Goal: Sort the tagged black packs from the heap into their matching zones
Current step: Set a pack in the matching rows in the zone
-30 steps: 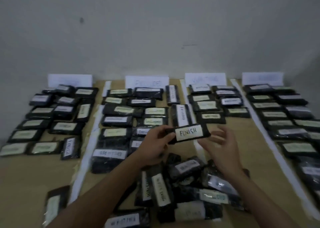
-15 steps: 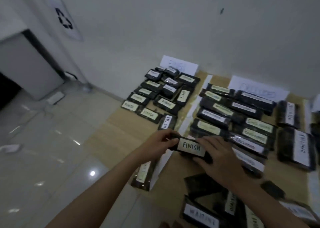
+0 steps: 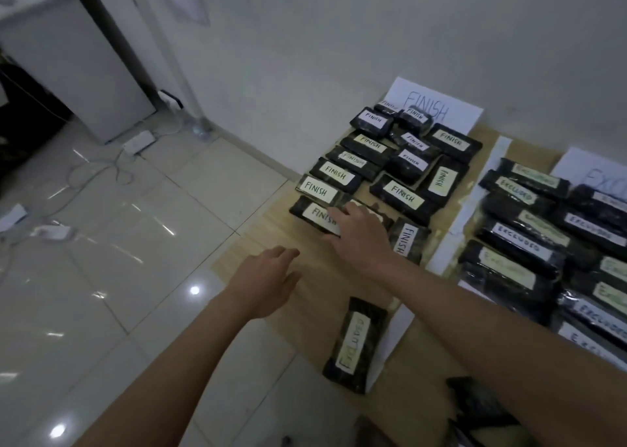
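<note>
Resting at the near corner of the FINISH group, a black pack (image 3: pixel 314 216) tagged FINISH lies flat on the tan mat (image 3: pixel 271 243), just in front of another FINISH pack (image 3: pixel 319 189). I see my right hand (image 3: pixel 359 236) lying over its right end, fingers (image 3: pixel 339 214) extended and pressed down on the label, covering part of it; I cannot tell if the thumb grips an edge. My left hand (image 3: pixel 268 278) hovers apart from it above the bare mat, palm down, fingers loosely spread, holding nothing. Just right of my right hand an upright-turned FINISH pack (image 3: pixel 409 241) lies beside a white strip (image 3: pixel 471 205) that divides the groups. Beyond it, packs tagged EXCLUDED (image 3: pixel 529 243) crowd the next zone. A paper sign (image 3: pixel 437 107) reading FINISH leans at the wall behind the group. Nearer to me, a single pack (image 3: pixel 356 343) with a yellowish tag lies lengthwise at the strip's end. White floor tiles (image 3: pixel 118 277) and loose cables (image 3: pixel 101 171) fill the left.
</note>
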`<state>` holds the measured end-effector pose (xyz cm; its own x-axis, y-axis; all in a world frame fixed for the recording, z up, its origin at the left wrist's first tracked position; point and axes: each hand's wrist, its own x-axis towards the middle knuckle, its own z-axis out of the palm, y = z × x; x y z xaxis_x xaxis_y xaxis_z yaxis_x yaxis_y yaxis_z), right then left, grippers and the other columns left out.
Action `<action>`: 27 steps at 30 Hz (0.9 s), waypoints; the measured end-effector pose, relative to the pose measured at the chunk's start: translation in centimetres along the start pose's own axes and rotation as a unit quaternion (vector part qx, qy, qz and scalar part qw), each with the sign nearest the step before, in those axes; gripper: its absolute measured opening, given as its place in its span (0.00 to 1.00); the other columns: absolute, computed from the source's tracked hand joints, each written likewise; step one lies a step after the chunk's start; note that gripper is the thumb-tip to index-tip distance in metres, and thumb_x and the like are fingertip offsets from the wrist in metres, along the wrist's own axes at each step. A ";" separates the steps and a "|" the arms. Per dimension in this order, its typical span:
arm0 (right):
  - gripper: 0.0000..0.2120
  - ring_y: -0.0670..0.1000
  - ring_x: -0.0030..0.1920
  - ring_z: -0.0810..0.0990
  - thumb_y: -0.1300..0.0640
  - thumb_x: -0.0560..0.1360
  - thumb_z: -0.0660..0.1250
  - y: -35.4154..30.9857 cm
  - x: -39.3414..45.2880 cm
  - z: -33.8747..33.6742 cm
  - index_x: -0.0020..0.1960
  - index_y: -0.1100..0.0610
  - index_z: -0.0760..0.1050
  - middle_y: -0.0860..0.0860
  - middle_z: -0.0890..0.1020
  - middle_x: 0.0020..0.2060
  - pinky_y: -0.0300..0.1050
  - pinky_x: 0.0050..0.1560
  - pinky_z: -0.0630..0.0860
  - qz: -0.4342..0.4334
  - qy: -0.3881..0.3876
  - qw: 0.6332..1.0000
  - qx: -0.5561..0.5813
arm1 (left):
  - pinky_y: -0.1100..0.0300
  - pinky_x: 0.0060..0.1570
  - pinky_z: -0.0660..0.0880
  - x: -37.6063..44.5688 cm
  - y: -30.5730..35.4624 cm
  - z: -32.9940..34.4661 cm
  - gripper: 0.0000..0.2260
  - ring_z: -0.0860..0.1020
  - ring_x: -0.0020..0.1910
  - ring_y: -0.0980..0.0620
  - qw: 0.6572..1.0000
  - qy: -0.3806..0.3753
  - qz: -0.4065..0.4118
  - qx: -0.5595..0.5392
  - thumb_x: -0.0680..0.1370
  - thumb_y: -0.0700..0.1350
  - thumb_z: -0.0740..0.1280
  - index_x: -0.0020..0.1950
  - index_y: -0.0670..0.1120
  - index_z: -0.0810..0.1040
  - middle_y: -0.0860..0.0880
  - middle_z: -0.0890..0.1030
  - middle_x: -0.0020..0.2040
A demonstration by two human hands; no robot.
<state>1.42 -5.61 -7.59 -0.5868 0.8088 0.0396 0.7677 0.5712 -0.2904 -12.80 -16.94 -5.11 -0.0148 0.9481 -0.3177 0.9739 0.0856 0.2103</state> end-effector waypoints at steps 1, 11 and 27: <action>0.22 0.56 0.61 0.71 0.48 0.77 0.63 -0.5 0.9 0.4 0.66 0.56 0.67 0.57 0.73 0.60 0.49 0.58 0.69 -0.001 -0.003 1.000 -0.010 | 0.53 0.64 0.68 0.1 0.0 0.2 0.21 0.70 0.66 0.48 1.000 0.001 0.003 0.007 0.81 0.51 0.54 0.73 0.47 0.60 0.47 0.68 0.70; 0.25 0.57 0.66 0.64 0.46 0.77 0.61 -0.3 1.0 1.6 0.69 0.56 0.65 0.56 0.68 0.66 0.53 0.62 0.65 -0.034 -0.027 0.998 -0.055 | 0.54 0.63 0.68 0.1 0.5 1.3 0.20 0.70 0.65 0.49 0.999 0.018 0.051 0.004 0.81 0.50 0.54 0.72 0.47 0.62 0.47 0.71 0.68; 0.31 0.52 0.74 0.50 0.57 0.75 0.65 2.1 -12.0 -0.3 0.74 0.53 0.56 0.52 0.57 0.74 0.51 0.70 0.56 -0.274 -0.256 0.922 -0.101 | 0.54 0.63 0.67 -2.0 2.6 2.9 0.18 0.70 0.65 0.50 0.996 -0.010 0.089 -0.013 0.81 0.49 0.55 0.70 0.47 0.65 0.48 0.70 0.68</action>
<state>10.13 -14.08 -8.40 -0.9058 0.2486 -0.3431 0.3216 0.9305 -0.1751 -9.58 -19.52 -6.57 0.1618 0.9425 -0.2924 0.9548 -0.0746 0.2878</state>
